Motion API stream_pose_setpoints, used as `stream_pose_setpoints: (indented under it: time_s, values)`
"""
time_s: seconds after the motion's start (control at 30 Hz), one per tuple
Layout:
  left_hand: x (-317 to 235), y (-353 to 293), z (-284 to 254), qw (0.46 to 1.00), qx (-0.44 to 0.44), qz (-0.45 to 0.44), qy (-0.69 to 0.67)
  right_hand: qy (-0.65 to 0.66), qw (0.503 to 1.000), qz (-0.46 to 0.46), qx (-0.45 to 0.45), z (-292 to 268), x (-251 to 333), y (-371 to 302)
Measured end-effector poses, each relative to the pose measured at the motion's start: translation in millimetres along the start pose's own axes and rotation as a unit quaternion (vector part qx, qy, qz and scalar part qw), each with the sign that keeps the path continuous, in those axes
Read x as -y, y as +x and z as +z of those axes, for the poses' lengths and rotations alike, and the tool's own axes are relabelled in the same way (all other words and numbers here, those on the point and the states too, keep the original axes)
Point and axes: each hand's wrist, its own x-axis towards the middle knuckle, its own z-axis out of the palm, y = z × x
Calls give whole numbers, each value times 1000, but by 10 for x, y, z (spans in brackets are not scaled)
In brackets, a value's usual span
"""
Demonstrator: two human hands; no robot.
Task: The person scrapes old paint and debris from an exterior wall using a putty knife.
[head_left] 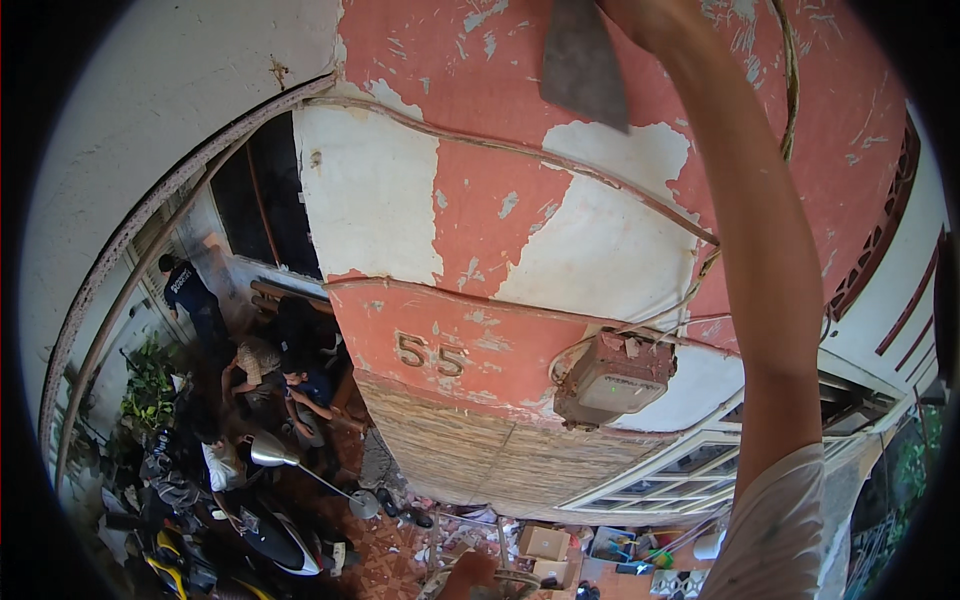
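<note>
The upper edge of my feed crops the right hand (645, 18), leaving its grip on the scraper (585, 75) mostly unseen. The raised forearm (765, 240) covers a strip of wall (480, 215) from me, and items in the blue crate (602, 546) look too tiny to identify.

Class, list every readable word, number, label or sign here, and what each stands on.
Red wall: two large numerals, legible, not copied here.
Person's dark shirt: small pale lettering, not copied here.
Weathered wall box: front marking, too small to read.
</note>
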Motion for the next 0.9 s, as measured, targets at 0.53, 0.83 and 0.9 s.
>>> stream_pose_setpoints:
  time_s: [0.53,0.83,0.9]
  values:
    - [-39,-27,-56,1000,2,1,7,-208,975,-81,27,196,-193,-23]
    - [12,-36,24,1000,-13,23,-10,-192,973,-124,-10,194,-290,26]
    - [27,-2,40,999,-23,23,-12,-209,967,-145,-4,223,-331,51]
